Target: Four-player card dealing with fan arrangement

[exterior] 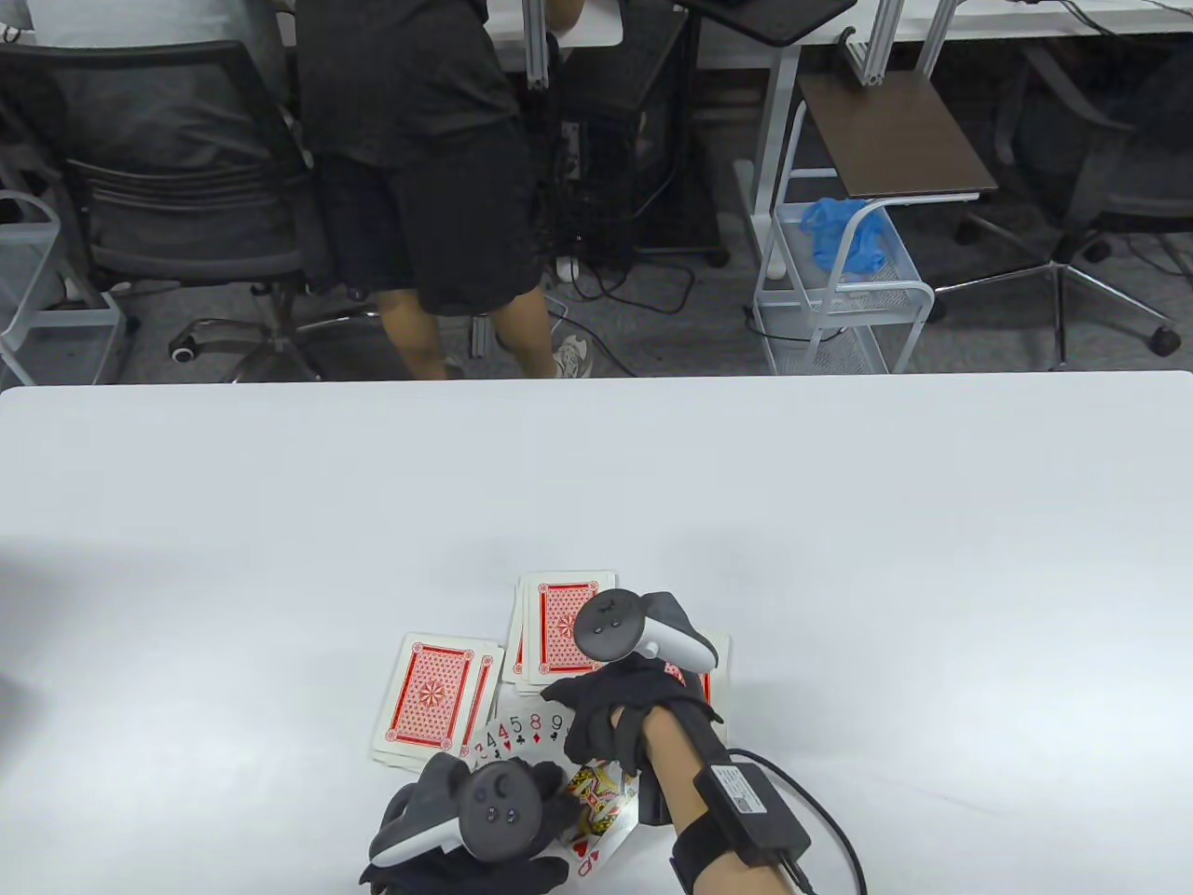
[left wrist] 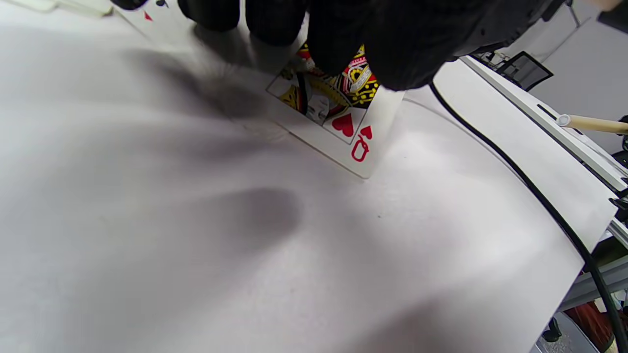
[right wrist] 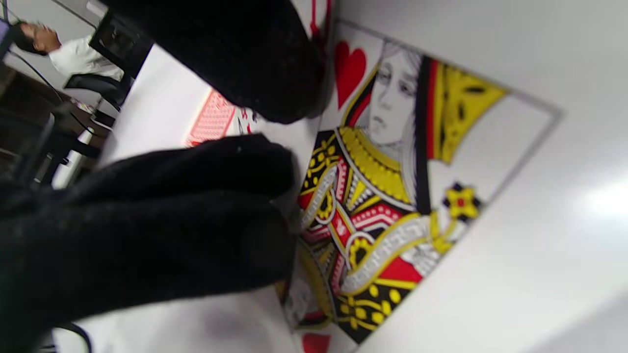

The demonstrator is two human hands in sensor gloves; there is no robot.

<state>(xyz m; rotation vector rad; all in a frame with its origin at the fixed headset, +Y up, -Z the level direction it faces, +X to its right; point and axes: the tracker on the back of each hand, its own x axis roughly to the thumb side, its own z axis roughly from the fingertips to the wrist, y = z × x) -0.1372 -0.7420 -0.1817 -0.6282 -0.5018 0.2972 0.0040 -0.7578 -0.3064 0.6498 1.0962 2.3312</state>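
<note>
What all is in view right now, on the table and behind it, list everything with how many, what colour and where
Table: one, white, fills the lower half of the table view.
Face-down cards: three red-backed piles, near the front edge; the third is mostly hidden under the right hand.
Fanned cards: one face-up fan, showing 3, 4, 5, 8, 9, between the hands.
Queen of hearts: one, face up, at the fan's near end.
Office chair: black, back left.
Wire cart: white, holding something blue, back right.
Bystander: one, in black, behind the table.
Left hand: black glove, on the fan.
Right hand: black glove, fingers on the cards.
</note>
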